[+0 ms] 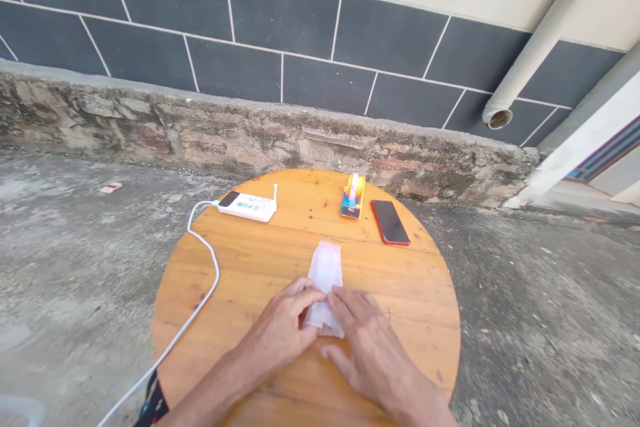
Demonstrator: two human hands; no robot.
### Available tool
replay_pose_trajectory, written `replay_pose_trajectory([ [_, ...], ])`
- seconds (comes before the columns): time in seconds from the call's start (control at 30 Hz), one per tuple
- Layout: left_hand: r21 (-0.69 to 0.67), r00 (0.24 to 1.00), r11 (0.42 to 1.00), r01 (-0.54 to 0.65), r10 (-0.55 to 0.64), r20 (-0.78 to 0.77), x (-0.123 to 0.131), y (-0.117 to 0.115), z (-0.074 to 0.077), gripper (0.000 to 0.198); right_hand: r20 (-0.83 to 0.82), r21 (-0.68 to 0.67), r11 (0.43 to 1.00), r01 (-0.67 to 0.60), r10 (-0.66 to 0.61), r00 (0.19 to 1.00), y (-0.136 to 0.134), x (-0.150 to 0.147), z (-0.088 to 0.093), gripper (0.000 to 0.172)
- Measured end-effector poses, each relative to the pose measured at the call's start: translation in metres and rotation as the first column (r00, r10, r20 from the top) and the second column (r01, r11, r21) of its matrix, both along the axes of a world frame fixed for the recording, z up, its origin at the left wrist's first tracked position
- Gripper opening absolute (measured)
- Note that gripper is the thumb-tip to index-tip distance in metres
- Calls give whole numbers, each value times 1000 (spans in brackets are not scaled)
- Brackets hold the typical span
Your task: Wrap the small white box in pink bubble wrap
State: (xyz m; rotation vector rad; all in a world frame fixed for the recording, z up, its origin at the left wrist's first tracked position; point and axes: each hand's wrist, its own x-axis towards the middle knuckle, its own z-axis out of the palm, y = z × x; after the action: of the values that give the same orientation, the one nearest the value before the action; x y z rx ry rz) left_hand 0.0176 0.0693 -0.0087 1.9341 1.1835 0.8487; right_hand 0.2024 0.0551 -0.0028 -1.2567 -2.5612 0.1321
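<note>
A folded strip of whitish, translucent wrap (327, 267), which looks like bubble wrap, lies lengthwise on the round wooden table (240, 267). Whether anything is inside its folds, I cannot tell. My left hand (283, 320) grips the strip's left side, its fingers curled over the top and the thumb at the near left edge. From the right, my right hand (367, 337) rests its outstretched fingers on the strip's right edge. Its thumb is spread apart and points towards the near end of the wrap. The fingertips of both hands almost meet over the strip.
At the table's far side are a yellow and blue tape dispenser (353, 197) and a red-edged phone (390, 222). A white power bank-like device (247, 206) lies far left, its white cable (213, 267) running off the left edge. Beyond stands a tiled wall (285, 13).
</note>
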Motion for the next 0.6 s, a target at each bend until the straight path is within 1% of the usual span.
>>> replay_pose_trajectory([
  [0.07, 2, 1000, 1000, -13, 13, -2, 1, 0, -1, 44, 52, 87, 996, 9, -14, 999, -2, -6, -8, 57],
  [0.1, 4, 1000, 1000, -25, 25, -6, 2, 0, -1, 43, 75, 123, 992, 15, -24, 997, -2, -9, -10, 52],
  [0.17, 8, 998, 998, -63, 63, -19, 4, -1, -1, 40, 112, 161, 986, 31, -50, 992, -1, -16, -11, 40],
  [0.23, 12, 995, 996, -90, 90, -33, 3, -3, 0, 41, 137, 177, 983, 43, -68, 988, 0, -20, -9, 33],
  [0.27, 12, 996, 997, -77, 78, -41, 2, -4, 1, 43, 147, 184, 982, 43, -71, 987, 1, -21, -8, 34],
  [0.37, 14, 998, 999, 39, -38, -58, -11, -5, 5, 62, 173, 195, 980, 33, -67, 983, 2, -20, -6, 38],
  [0.4, 12, 996, 998, 60, -59, -63, -17, -4, 5, 67, 179, 194, 981, 32, -67, 982, 2, -19, -6, 39],
  [0.43, 7, 997, 999, 41, -40, -65, -22, 0, 5, 68, 183, 190, 981, 33, -69, 981, 2, -18, -6, 39],
  [0.47, -6, 998, 1000, -7, 6, -69, -27, 5, 4, 63, 186, 184, 982, 36, -71, 980, 2, -18, -6, 39],
  [0.53, -35, 984, 987, -157, 154, -88, -32, 19, 1, 46, 190, 179, 983, 40, -75, 979, 2, -17, -7, 40],
  [0.57, -53, 975, 977, -206, 200, -99, -32, 27, -1, 37, 191, 178, 983, 42, -76, 979, 3, -18, -7, 40],
  [0.6, -89, 970, 972, -219, 208, -125, -30, 36, -2, 30, 190, 177, 983, 41, -75, 979, 3, -18, -7, 39],
])
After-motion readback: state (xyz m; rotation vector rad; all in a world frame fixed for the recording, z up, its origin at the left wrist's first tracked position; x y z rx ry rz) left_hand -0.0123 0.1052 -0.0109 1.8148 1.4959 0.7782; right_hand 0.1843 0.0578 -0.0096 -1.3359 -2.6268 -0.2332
